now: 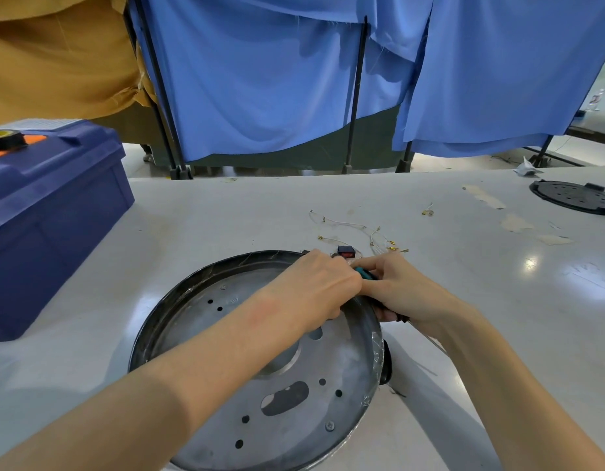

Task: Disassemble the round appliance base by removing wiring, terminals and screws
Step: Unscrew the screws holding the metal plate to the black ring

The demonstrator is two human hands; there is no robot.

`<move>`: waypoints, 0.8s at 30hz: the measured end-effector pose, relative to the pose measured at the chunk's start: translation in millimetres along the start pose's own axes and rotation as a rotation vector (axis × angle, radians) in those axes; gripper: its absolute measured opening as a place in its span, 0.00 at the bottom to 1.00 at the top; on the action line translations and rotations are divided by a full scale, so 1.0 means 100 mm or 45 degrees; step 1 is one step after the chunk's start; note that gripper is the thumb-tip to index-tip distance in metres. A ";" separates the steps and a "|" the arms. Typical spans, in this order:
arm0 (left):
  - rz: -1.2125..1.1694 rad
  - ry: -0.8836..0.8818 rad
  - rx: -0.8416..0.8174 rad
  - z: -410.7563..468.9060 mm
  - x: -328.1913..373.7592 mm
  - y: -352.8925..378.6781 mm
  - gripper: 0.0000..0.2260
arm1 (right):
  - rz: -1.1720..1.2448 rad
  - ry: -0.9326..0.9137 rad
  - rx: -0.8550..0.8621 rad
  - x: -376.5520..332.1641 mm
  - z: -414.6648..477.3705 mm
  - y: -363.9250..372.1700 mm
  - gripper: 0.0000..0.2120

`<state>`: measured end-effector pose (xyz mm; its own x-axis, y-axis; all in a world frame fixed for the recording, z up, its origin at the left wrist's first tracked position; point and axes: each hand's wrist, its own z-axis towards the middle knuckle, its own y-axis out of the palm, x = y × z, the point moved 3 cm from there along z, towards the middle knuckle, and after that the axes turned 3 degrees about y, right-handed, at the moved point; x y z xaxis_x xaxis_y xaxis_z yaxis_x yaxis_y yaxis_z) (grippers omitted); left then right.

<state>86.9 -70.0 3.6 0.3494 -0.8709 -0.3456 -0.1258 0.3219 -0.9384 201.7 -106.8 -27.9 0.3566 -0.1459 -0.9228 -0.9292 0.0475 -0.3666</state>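
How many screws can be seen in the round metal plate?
2: the far screw by the left rim of the round base, the near screw by its right rim. The left forearm covers part of it, so more may be hidden.

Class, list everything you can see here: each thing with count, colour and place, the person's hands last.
round base: one, silver with black rim, centre foreground
loose wires: several, white with brass terminals, beyond round base
switch: one, black and red, by loose wires
round plate: one, black, far right
toolbox: one, blue, left
tape roll: one, black, on toolbox
tool: one, teal-black handle, in right hand
left hand: over round base's far rim
right hand: grips tool
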 end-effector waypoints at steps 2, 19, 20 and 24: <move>-0.033 0.001 0.014 -0.01 0.01 -0.01 0.15 | 0.058 0.023 -0.079 0.01 0.00 -0.01 0.10; -0.635 -0.242 0.214 -0.15 -0.26 -0.02 0.06 | 0.207 0.089 -0.164 0.03 0.04 0.01 0.06; -0.658 -0.249 0.215 -0.16 -0.28 0.00 0.06 | 0.203 0.094 -0.164 0.03 0.03 0.01 0.06; -0.794 -0.279 0.232 -0.21 -0.33 0.01 0.06 | 0.195 0.087 -0.171 0.03 0.03 0.02 0.07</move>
<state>55.7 -48.6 14.2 0.4882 -0.8246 0.2858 0.3115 -0.1412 -0.9397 200.9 -104.4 -31.4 0.2070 -0.2138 -0.9547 -0.9783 -0.0571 -0.1993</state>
